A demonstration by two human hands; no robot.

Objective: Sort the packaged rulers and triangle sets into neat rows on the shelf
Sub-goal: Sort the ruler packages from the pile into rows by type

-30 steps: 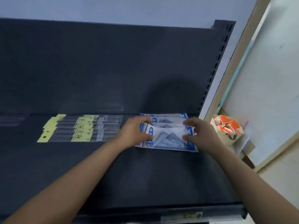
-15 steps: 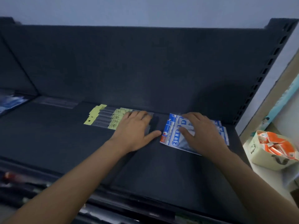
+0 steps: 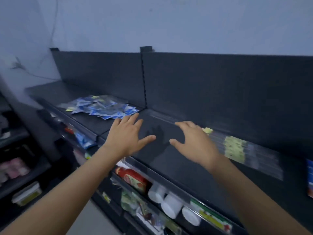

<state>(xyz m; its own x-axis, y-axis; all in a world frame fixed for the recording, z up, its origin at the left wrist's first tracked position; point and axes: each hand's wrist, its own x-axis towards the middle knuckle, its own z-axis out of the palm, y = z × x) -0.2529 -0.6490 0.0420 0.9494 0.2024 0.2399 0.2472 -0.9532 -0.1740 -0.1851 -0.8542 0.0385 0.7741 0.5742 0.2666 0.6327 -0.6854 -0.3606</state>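
- Both hands are hovering over the bare middle of the dark shelf [image 3: 169, 160], palms down, gripping nothing.
- The left hand [image 3: 126, 137] is showing its fingers fanned wide, thumb sticking out to the right, fingertips reaching toward the pile.
- The right hand [image 3: 194, 143] is also spreading its fingers, slightly curled, thumb pointing left toward the other thumb; the two thumbs are staying apart.
- The pile [image 3: 103, 107] of blue-and-white packets is lying loose and overlapping on the left section of the shelf, just beyond the left fingertips; too jumbled and blurred to count.
- The rulers [image 3: 237, 150], in clear sleeves with yellow labels, are lying flat in a row on the right section, just beside the right hand; blur is making a count impossible.
- One more blue packet [image 3: 310, 177] is peeking in at the right edge, cut off by the frame.
- Below the shelf front, a lower rack is holding three white tubs [image 3: 171, 205] side by side, with one red bottle [image 3: 133, 179] lying to their left.
- A post [image 3: 144, 78] is dividing the back panel into two sections.
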